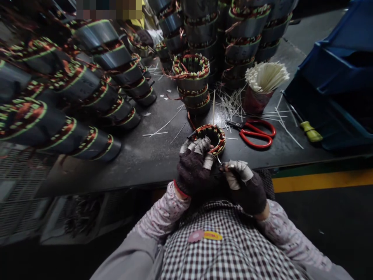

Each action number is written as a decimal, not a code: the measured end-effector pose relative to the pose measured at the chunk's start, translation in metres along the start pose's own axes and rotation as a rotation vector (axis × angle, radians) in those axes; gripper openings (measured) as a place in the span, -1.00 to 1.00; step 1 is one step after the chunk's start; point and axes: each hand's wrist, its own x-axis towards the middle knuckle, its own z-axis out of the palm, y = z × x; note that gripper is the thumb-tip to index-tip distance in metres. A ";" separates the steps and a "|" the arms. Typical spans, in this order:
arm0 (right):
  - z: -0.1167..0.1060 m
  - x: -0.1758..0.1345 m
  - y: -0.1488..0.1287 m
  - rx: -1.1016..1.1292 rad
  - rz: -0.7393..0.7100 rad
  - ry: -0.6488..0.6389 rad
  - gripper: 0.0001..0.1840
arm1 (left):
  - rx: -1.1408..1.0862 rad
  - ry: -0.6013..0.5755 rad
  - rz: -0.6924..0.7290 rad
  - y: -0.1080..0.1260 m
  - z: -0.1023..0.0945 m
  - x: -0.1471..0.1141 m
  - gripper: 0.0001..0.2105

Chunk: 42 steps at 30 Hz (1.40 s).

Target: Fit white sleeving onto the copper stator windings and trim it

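A motor stator (222, 140) with copper windings and yellow-green slot liners stands near the table's front edge. My left hand (194, 165), in a dark fingerless glove with taped fingers, is closed on its near left rim. At the near side of the ring, my right hand (246, 184), gloved and taped likewise, pinches a thin tool (219, 159) whose pale, narrow tip reaches to the windings. The tool's grip is hidden in the fingers. Red-handled scissors (258, 135) lie just right of the stator.
Stacked stators (194, 83) stand behind, with leaning stacks (67, 132) at left. A cup (258, 100) of white sticks (268, 76) is at right, loose sticks (231, 105) beside it. A screwdriver (311, 131) lies by blue bins (317, 93). Another person's sleeve (155, 37) shows behind.
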 end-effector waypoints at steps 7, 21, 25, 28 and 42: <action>-0.004 0.000 -0.004 0.028 0.010 -0.020 -0.60 | 0.068 0.036 0.072 -0.002 0.001 0.003 -0.65; -0.004 0.003 -0.009 -0.003 0.003 -0.001 -0.62 | 0.044 0.016 0.126 -0.006 0.001 -0.001 -0.67; -0.003 0.003 -0.009 -0.002 0.044 0.001 -0.62 | 0.022 -0.013 0.091 -0.006 0.000 -0.001 -0.66; 0.001 0.002 -0.002 0.018 0.060 0.014 -0.69 | 0.015 -0.015 0.050 -0.002 0.000 0.000 -0.64; 0.020 0.022 0.020 0.400 0.372 0.020 -0.93 | -0.379 -0.012 -0.280 -0.006 0.015 0.000 -0.83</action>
